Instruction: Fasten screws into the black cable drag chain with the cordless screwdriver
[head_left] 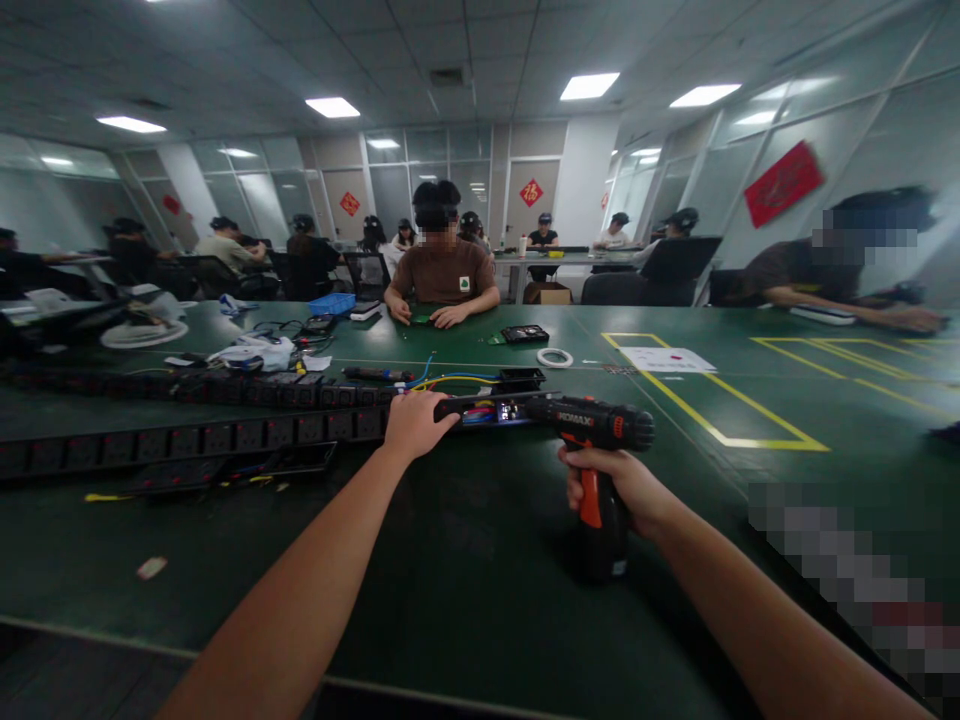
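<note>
I see the left hand (pixel 418 425) gripping a black strip (pixel 225 438) that runs left along the counter (pixel 480 590). The right hand (pixel 619 480) grips a drill (pixel 600 425) by the strip's right end. A white ring (pixel 555 364) lies farther off.

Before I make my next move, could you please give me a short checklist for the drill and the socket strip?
1. Right hand around the handle of the drill: ok.
2. Left hand on the black socket strip: ok, though its fingertips are hidden.
3. Contact at the drill's tip: cannot tell, too dark there.
4. Area just behind the strip free of loose wires: not ok, a yellow wire lies there.
5. Co-worker's hands away from the drill: ok, across the table.
</note>
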